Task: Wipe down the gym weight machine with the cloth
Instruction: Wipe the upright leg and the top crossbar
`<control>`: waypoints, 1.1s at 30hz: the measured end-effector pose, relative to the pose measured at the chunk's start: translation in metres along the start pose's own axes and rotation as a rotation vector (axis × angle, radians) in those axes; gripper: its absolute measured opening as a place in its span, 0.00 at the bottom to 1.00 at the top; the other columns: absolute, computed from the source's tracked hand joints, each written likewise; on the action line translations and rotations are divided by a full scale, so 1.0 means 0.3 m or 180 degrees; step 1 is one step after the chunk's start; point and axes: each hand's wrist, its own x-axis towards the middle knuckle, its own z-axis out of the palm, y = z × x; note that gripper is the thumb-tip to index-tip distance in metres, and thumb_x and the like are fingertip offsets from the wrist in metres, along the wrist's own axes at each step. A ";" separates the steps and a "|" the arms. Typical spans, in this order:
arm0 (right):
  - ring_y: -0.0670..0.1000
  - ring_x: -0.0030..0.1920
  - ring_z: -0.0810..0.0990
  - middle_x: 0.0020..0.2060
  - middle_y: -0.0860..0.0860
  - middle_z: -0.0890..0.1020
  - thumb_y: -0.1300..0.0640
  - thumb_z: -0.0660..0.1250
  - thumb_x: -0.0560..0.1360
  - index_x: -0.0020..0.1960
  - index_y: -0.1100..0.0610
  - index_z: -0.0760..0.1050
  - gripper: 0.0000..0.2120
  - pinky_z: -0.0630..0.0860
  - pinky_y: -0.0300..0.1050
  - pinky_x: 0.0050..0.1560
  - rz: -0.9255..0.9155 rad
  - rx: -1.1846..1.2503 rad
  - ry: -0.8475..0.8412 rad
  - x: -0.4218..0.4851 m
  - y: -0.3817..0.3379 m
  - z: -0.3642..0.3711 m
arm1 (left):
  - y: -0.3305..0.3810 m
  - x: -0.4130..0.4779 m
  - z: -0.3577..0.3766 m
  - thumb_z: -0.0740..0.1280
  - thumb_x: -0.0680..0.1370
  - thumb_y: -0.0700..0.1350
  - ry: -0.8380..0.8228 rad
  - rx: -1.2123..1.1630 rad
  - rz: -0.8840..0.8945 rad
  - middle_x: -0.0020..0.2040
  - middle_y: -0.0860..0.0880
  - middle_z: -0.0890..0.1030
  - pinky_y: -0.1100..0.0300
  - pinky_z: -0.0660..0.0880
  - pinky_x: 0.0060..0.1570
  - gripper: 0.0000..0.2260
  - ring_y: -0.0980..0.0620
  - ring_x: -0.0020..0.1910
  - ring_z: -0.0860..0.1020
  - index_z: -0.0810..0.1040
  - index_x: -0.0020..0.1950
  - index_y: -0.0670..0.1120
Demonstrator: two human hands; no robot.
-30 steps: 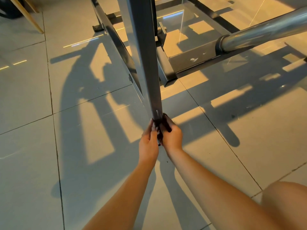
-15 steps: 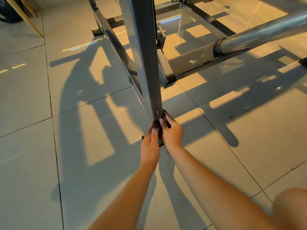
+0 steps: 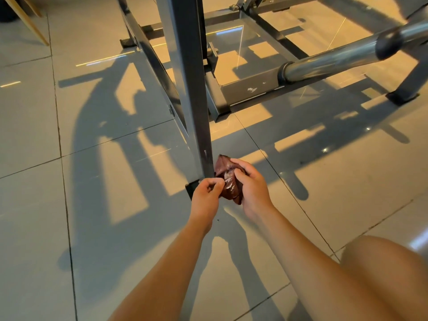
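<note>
Glossy pale floor tiles (image 3: pixel 34 205), crossed by dark grout lines and long shadows, fill the left of the view, with slanted wooden legs (image 3: pixel 30 26) in the far corner. At centre stands the gym weight machine (image 3: pixel 148 56), its square-section post (image 3: pixel 192 89) of dark painted steel smooth and faintly scuffed near the base, where it ends in a black foot (image 3: pixel 191 187). The person's left hand (image 3: pixel 206 195), fingers curled, pinches the near edge of the cloth (image 3: pixel 228 184) between thumb and forefinger. The cloth, a crumpled dark maroon wad with a glossy sheen, sits between both hands, just right of the post's lower end; whether it touches the metal cannot be told. The right hand (image 3: pixel 253 188) grips it from the right, fingers wrapped round the bundle. Farther right, a polished round chrome bar (image 3: pixel 328 62) runs into a chipped flat base beam (image 3: pixel 250 88), and a bare knee (image 3: pixel 382 274) shows at the lower corner.
</note>
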 end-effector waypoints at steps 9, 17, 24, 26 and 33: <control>0.50 0.58 0.82 0.60 0.47 0.80 0.63 0.61 0.84 0.65 0.44 0.78 0.18 0.83 0.44 0.52 -0.0301 -0.0479 -0.0278 -0.063 -0.057 -0.044 | 0.077 -0.051 0.022 0.71 0.80 0.44 -0.0198 -0.0783 -0.0081 0.56 0.44 0.85 0.45 0.80 0.60 0.14 0.45 0.56 0.84 0.77 0.65 0.49; 0.49 0.64 0.76 0.62 0.45 0.76 0.61 0.62 0.84 0.64 0.43 0.77 0.16 0.81 0.47 0.61 -0.1093 -0.1526 0.0281 -0.075 -0.043 -0.078 | 0.108 -0.100 -0.007 0.70 0.80 0.48 0.0214 0.0014 0.0347 0.59 0.50 0.79 0.52 0.80 0.60 0.03 0.52 0.56 0.80 0.80 0.52 0.52; 0.45 0.62 0.70 0.65 0.50 0.69 0.61 0.62 0.84 0.73 0.50 0.72 0.19 0.66 0.32 0.64 -0.0983 -0.2193 -0.0072 -0.061 -0.074 -0.087 | 0.122 -0.103 -0.039 0.71 0.80 0.46 -0.0110 0.0724 0.0611 0.61 0.50 0.80 0.50 0.77 0.63 0.03 0.51 0.60 0.79 0.78 0.48 0.52; 0.45 0.61 0.71 0.64 0.50 0.70 0.62 0.63 0.83 0.66 0.50 0.77 0.14 0.65 0.27 0.63 -0.1034 -0.2326 -0.0192 -0.059 -0.070 -0.083 | 0.124 -0.105 -0.035 0.69 0.81 0.44 -0.0203 0.0720 0.0521 0.47 0.48 0.81 0.52 0.80 0.51 0.06 0.50 0.48 0.80 0.73 0.46 0.47; 0.50 0.51 0.81 0.49 0.49 0.81 0.56 0.62 0.84 0.55 0.48 0.73 0.04 0.82 0.44 0.50 -0.0516 -0.2000 -0.0676 -0.075 -0.050 -0.107 | 0.122 -0.100 -0.043 0.65 0.81 0.38 -0.0026 0.1022 0.0650 0.45 0.45 0.79 0.67 0.75 0.36 0.09 0.52 0.41 0.77 0.69 0.45 0.50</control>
